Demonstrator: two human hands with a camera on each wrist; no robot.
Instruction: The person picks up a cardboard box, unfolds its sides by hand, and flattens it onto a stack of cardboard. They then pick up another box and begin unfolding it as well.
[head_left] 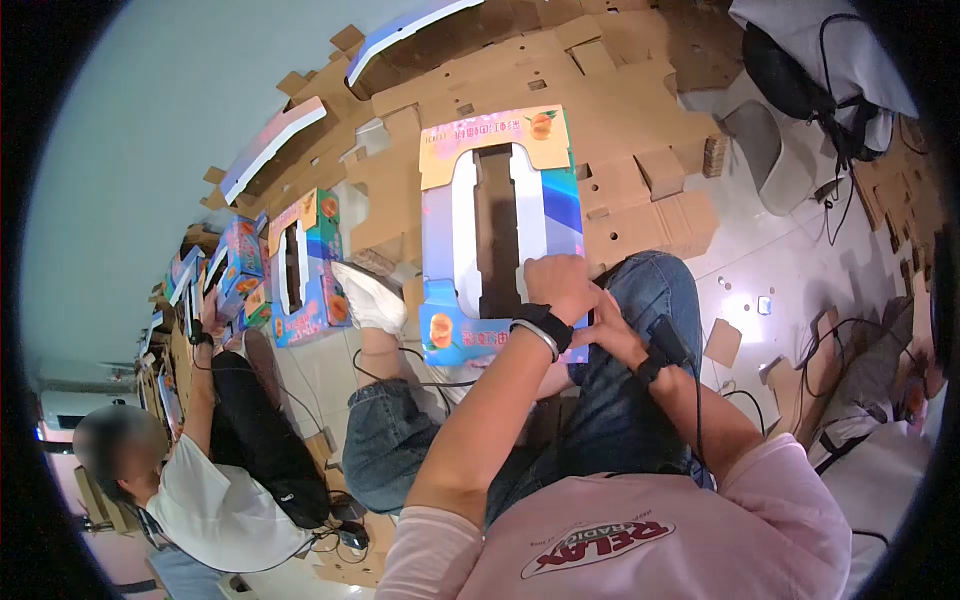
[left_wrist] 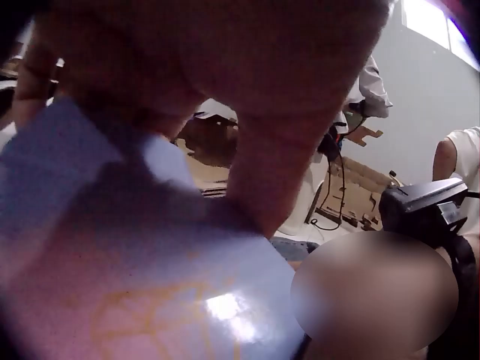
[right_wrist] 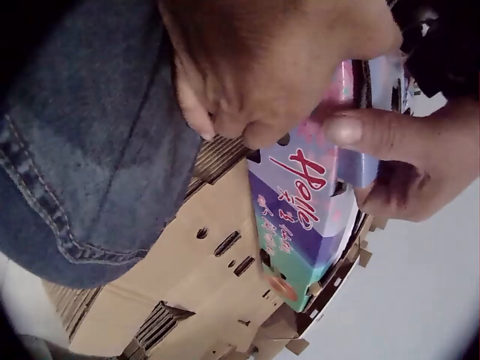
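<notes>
A colourful printed fruit carton [head_left: 437, 260] with peach pictures and a long central opening lies in front of me, over brown cardboard. My left hand [head_left: 560, 285] grips its near right side. In the right wrist view, the left thumb [right_wrist: 349, 129] presses on the printed panel. My right hand [head_left: 612, 332] is close beside the left at the near right corner, its fingers curled at the carton's edge; its fingertips are partly hidden. The left wrist view shows the glossy panel [left_wrist: 225, 277] under the left hand [left_wrist: 225, 82].
Flattened brown cardboard [head_left: 640, 110] spreads beyond the carton. Another printed carton [head_left: 330, 255] stands to the left, near a seated person in a white shirt [head_left: 220, 510]. My jeans [head_left: 630, 400] flank the work. A grey bag [head_left: 865, 45] and cables lie at right.
</notes>
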